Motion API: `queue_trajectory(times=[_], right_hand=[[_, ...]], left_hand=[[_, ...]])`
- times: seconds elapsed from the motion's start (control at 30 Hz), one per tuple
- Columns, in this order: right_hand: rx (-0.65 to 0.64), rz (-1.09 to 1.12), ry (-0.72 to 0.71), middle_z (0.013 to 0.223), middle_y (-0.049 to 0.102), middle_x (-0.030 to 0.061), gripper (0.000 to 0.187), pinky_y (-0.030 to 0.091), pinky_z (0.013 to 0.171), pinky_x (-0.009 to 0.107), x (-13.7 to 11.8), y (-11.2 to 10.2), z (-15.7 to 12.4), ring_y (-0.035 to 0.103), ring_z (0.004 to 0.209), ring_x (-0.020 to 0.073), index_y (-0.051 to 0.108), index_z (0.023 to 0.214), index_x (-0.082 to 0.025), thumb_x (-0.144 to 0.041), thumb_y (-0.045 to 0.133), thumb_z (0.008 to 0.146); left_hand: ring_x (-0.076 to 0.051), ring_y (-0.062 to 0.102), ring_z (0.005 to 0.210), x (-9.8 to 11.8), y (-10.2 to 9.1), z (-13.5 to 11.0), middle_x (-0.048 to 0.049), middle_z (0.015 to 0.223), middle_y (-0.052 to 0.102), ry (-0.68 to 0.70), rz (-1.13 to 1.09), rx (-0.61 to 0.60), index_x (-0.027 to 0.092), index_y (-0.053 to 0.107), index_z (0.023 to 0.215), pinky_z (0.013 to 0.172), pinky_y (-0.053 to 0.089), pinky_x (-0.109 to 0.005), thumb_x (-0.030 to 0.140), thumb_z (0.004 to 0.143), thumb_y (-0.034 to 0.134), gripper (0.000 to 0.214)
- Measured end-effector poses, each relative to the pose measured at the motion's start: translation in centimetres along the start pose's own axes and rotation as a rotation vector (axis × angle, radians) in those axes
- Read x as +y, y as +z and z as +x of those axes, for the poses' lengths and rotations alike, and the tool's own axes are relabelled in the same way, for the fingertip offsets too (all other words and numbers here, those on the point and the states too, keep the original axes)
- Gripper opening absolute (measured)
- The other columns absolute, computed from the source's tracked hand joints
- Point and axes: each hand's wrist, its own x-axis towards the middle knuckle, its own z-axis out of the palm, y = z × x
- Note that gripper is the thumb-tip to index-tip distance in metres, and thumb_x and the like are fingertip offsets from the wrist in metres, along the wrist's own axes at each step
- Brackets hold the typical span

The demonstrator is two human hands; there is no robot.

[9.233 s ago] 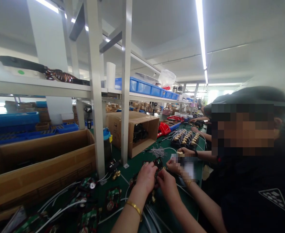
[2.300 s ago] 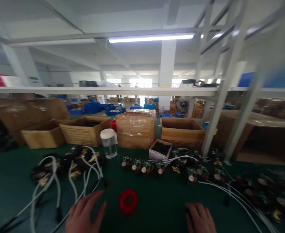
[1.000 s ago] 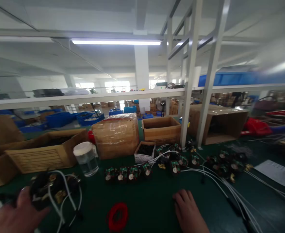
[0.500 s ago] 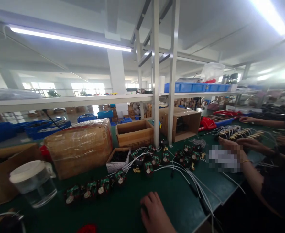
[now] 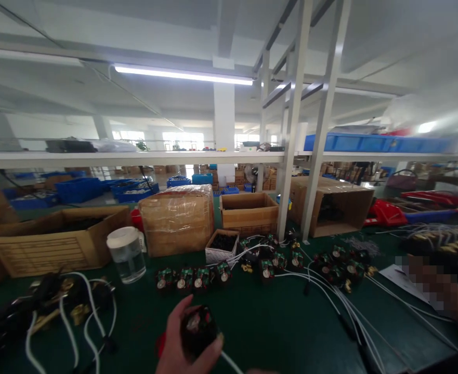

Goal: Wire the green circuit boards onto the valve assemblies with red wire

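My left hand is closed around a black boxy device, fingers on its left and thumb on its right. A pale round part and some red show on its blurred face. A white cable runs from its lower right toward my right hand. Only a sliver of that hand shows at the bottom edge, its fingers hidden. Something red lies partly behind my left hand. Beyond it stands a row of similar devices with green circuit boards and round pale parts.
More board-fitted devices with white cables and brass fittings lie mid-table. Dark parts with white hoses are at left, near a lidded water jug. Cardboard boxes and metal posts stand behind. Another person's hand is at right.
The view has swung left, shifting the table's contents rightward. My left hand has come into view with the black device; my right hand has dropped to the bottom edge.
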Motion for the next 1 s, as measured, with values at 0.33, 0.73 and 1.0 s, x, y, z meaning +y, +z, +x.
queue_trajectory(times=[0.33, 0.73, 1.0], right_hand=[[-0.512, -0.525, -0.183, 0.100, 0.066, 0.0111, 0.021, 0.042, 0.089, 0.040, -7.7, 14.0, 3.8, 0.062, 0.096, 0.0261, 0.071, 0.088, -0.019, -0.007, 0.054, 0.089], [-0.546, -0.289, -0.118, 0.108, 0.060, 0.0063, 0.021, 0.037, 0.092, 0.043, -4.8, 18.2, 0.4, 0.049, 0.104, 0.0265, 0.066, 0.104, -0.023, -0.012, 0.059, 0.088], [-0.500, -0.145, -0.028, 0.112, 0.058, 0.0056, 0.029, 0.038, 0.092, 0.039, -6.5, 20.4, -1.4, 0.050, 0.104, 0.0252, 0.063, 0.108, -0.024, -0.006, 0.050, 0.090]], left_hand=[[-0.026, 0.051, 0.131, -2.4, 7.1, 2.3, -0.0070, 0.140, 0.043, 0.163, 0.222, -0.321, 0.031, 0.029, 0.152, 0.114, 0.044, -0.041, 0.002, 0.054, 0.066, 0.109], [-0.028, 0.043, 0.143, -3.7, 5.0, 1.7, -0.0039, 0.151, 0.048, 0.215, 0.406, -0.356, 0.034, 0.053, 0.140, 0.123, 0.031, -0.049, 0.006, 0.064, 0.066, 0.081], [-0.026, 0.049, 0.139, -3.6, 5.7, 1.6, -0.0025, 0.148, 0.055, 0.210, 0.430, -0.281, 0.032, 0.057, 0.137, 0.121, 0.037, -0.047, 0.019, 0.075, 0.070, 0.065]])
